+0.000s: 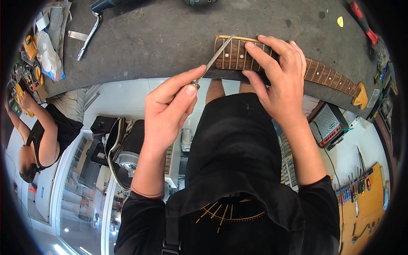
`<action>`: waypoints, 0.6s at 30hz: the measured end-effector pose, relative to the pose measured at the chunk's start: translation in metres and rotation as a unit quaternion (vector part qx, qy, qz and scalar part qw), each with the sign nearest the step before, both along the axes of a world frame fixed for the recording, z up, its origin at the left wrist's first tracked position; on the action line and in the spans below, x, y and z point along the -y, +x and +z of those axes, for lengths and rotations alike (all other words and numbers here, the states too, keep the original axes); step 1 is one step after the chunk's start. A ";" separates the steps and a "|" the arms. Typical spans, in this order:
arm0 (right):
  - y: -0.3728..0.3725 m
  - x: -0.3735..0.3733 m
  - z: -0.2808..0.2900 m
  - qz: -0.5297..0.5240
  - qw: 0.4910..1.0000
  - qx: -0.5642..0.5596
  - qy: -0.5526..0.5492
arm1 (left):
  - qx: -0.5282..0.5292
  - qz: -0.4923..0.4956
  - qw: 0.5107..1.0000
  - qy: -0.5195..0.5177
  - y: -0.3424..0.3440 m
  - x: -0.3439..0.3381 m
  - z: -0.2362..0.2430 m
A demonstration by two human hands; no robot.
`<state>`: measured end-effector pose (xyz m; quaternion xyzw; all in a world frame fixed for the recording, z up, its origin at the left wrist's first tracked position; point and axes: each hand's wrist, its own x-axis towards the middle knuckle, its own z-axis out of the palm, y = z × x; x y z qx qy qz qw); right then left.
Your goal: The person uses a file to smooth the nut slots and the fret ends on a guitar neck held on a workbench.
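Observation:
A guitar neck [323,73] lies across the near edge of the bench, its dark fretboard facing up with metal frets and pale dot inlays. My right hand [284,72] grips it near its wide end, fingers over the fretboard and thumb at the near edge. Pinched in my left hand [172,106] is a slim metal file [218,55], held by its handle end. The file slants up over the fretboard's left end, its tip near the far edge. From this view I cannot tell whether it touches a fret.
On the dark bench mat [170,46] lie a ratchet wrench [90,37], a yellow pick [340,21] and a red-handled tool [361,21]. Bagged parts [49,46] crowd the left end. Another person [49,131] works at far left. An amplifier [326,125] stands below right.

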<state>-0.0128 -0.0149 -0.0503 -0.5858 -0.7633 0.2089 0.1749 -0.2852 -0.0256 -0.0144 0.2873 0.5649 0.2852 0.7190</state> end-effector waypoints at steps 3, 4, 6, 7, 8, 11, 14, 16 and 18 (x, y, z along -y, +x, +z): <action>0.000 0.002 -0.004 0.000 1.000 -0.003 0.012 | -0.011 0.001 1.000 0.001 0.002 0.000 -0.005; -0.001 0.001 -0.004 0.002 1.000 -0.004 0.012 | -0.102 -0.049 0.983 0.146 0.009 -0.007 -0.014; -0.001 0.001 -0.005 0.008 1.000 -0.005 0.019 | -0.188 -0.099 0.934 0.288 0.016 -0.021 -0.019; 0.000 0.002 -0.005 0.007 1.000 -0.004 0.021 | -0.246 -0.185 0.890 0.336 0.019 -0.035 -0.012; 0.000 0.003 -0.005 0.005 1.000 -0.003 0.019 | -0.302 -0.267 0.833 0.379 0.021 -0.043 -0.009; 0.001 0.001 -0.003 0.004 1.000 -0.005 0.014 | -0.228 -0.166 0.883 0.375 0.025 -0.034 -0.022; 0.004 -0.001 0.000 0.009 1.000 -0.012 0.003 | -0.065 -0.013 0.993 0.099 0.021 -0.022 -0.007; 0.007 -0.003 0.001 0.014 1.000 -0.019 -0.003 | -0.029 0.002 0.998 0.052 0.023 -0.015 -0.001; 0.010 -0.004 0.002 0.017 0.999 -0.026 -0.009 | 0.005 0.011 1.000 0.001 0.020 -0.006 -0.002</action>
